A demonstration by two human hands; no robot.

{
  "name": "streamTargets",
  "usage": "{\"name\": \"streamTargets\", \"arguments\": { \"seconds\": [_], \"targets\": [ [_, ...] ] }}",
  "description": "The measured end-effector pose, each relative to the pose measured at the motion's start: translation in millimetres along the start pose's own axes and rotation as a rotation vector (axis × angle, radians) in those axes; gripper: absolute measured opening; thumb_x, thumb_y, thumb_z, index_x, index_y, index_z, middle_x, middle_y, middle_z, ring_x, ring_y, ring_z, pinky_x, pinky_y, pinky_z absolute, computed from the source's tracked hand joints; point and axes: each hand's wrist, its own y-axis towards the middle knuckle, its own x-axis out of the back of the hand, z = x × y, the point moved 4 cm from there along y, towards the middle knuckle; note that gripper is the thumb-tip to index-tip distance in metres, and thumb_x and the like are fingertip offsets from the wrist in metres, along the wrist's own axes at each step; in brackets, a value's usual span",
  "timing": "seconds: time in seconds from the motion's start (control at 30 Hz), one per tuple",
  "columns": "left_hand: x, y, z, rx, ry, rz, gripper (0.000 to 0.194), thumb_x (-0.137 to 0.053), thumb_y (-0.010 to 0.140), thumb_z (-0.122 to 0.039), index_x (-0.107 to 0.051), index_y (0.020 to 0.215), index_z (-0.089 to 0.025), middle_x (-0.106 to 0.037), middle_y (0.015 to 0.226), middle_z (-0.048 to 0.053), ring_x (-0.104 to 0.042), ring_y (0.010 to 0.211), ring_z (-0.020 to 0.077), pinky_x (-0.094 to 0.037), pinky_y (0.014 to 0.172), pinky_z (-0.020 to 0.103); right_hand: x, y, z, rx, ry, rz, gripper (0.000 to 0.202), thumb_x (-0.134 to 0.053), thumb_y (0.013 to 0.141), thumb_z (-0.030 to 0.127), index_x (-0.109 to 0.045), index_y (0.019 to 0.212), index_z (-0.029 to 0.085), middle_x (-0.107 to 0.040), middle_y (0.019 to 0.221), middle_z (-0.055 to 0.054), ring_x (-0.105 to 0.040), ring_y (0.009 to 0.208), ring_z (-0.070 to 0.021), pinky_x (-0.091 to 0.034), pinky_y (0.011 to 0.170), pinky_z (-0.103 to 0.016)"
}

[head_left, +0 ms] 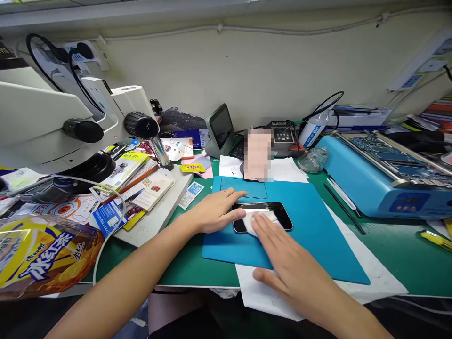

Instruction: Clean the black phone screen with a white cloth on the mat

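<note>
A phone (285, 220) with a dark screen lies flat on a blue mat (300, 197). My left hand (219, 212) is at the phone's left end, its fingers apart and holding nothing, with the thumb and a finger reaching the phone's edge. A ring shows on one finger. My right hand (282, 256) presses a folded white tissue (249, 221) onto the screen with its fingertips, and its thumb is spread away from the fingers. The palm of the right hand faces down and is hidden.
A microscope (45, 127) and a drink bottle (45, 254) stand at left. A small display (222, 129) and a glass jar (313, 160) are behind the mat. At right are a blue machine (381, 188), a black stick (344, 208) and a yellow cutter (436, 238).
</note>
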Motion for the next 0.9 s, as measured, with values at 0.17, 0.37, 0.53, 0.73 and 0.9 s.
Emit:
{"name": "streamTargets", "arguments": {
  "seconds": [0.17,0.37,0.53,0.73,0.9],
  "targets": [
    [2.5,2,-5,0.013,0.02,-0.01,0.058,-0.032,0.106,-0.056,-0.045,0.147,-0.016,-0.062,0.125,0.013,-0.061,0.117,0.0303,-0.048,0.096,0.042,7,-7,-35,-0.089,-0.069,-0.032,0.089,-0.045,0.096,0.066,-0.011,0.164,0.02,-0.016,0.168,-0.01,-0.019,0.153,-0.0359,-0.032,0.12,-0.058],
    [1.5,3,-6,0.021,0.017,-0.027,0.054,-0.032,0.106,-0.053,-0.045,0.146,-0.017,-0.063,0.126,0.013,-0.057,0.121,0.0294,-0.047,0.099,0.042,16,38,-3,-0.107,0.002,-0.011,0.093,-0.041,0.095,0.071,-0.017,0.163,0.012,-0.015,0.168,-0.015,-0.015,0.155,-0.0356,-0.025,0.123,-0.057],
    [1.2,2,-4,0.024,0.001,-0.025,0.056,-0.029,0.107,-0.053,-0.045,0.146,-0.018,-0.061,0.125,0.012,-0.056,0.121,0.0285,-0.046,0.102,0.042,7,45,42,0.02,0.073,0.039,0.096,-0.045,0.092,0.073,-0.017,0.163,0.014,-0.021,0.168,-0.014,-0.015,0.155,-0.035,-0.026,0.123,-0.056],
    [0.9,1,-4,0.007,0.02,-0.022,0.057,-0.029,0.107,-0.054,-0.047,0.145,-0.016,-0.061,0.124,0.013,-0.056,0.12,0.0292,-0.046,0.101,0.042,-2,-4,2,0.001,-0.054,-0.005,0.091,-0.043,0.095,0.069,-0.012,0.164,0.017,-0.015,0.169,-0.01,-0.02,0.154,-0.0329,-0.03,0.121,-0.055],
    [1.3,3,-6,0.0,0.049,-0.03,0.057,-0.032,0.106,-0.056,-0.048,0.145,-0.017,-0.062,0.122,0.013,-0.058,0.116,0.0297,-0.047,0.098,0.042,7,-1,-32,-0.144,-0.14,-0.077,0.088,-0.038,0.097,0.068,-0.018,0.162,0.012,-0.019,0.167,-0.014,-0.022,0.153,-0.0342,-0.034,0.12,-0.054]
  ]
}}
